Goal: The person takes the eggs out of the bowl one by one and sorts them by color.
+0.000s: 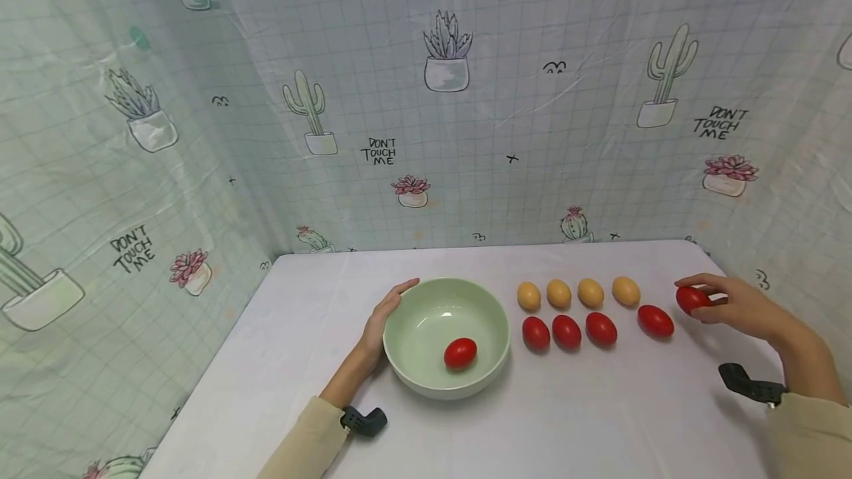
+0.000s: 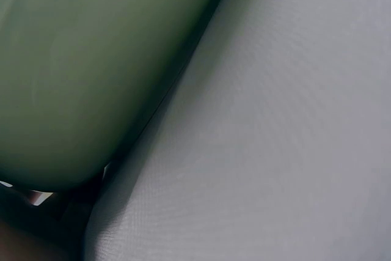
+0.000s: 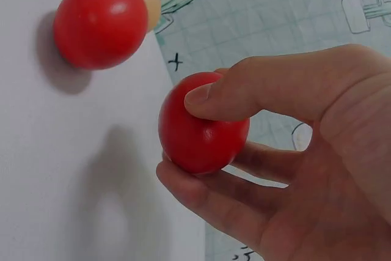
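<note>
A light green bowl stands on the white table with one red egg lying inside it. My left hand rests against the bowl's left side, fingers stretched along the outer wall. In the left wrist view the bowl's wall fills the upper left, and most of that hand is hidden. At the table's right side my right hand holds another red egg between thumb and fingers, raised over the tabletop. Nearest to it lies a red egg on the table.
Right of the bowl, several yellow eggs form a back row. In front of them is a row of red eggs. A patterned cloth hangs behind the table and along both sides.
</note>
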Tool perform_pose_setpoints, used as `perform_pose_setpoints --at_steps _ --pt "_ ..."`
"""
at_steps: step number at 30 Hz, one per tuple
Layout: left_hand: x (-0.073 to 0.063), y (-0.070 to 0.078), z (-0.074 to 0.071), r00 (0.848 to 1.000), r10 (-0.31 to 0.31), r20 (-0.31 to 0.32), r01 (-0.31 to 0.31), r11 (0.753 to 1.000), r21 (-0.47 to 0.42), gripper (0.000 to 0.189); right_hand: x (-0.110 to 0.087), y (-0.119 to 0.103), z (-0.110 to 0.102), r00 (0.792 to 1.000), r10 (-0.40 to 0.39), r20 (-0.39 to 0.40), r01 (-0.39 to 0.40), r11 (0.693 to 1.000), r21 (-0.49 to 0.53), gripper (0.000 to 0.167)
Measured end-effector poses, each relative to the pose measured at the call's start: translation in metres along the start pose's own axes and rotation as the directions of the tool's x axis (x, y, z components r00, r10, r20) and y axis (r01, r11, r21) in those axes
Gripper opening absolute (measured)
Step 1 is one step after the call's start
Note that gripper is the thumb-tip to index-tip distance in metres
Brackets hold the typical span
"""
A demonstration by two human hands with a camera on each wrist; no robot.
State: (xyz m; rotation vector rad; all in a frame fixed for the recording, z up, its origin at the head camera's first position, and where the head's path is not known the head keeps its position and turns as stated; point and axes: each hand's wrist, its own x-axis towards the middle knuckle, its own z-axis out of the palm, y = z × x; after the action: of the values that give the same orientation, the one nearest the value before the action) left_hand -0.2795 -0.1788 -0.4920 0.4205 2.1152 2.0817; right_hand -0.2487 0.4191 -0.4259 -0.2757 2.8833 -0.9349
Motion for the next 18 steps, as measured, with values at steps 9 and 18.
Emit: perform_pose_setpoints --at_steps 9,18 --pt "-0.001 0.001 0.001 1.000 -0.012 -0.014 0.012 1.000 0.001 0.052 0.002 0.013 0.007 1.000 0.007 0.015 -0.007 1.000 0.006 0.054" --pt "-0.002 0.000 0.001 1.000 -0.008 -0.010 0.008 1.000 -0.010 0.051 0.004 0.019 0.010 0.999 0.028 0.043 -0.029 0.999 0.016 0.055"
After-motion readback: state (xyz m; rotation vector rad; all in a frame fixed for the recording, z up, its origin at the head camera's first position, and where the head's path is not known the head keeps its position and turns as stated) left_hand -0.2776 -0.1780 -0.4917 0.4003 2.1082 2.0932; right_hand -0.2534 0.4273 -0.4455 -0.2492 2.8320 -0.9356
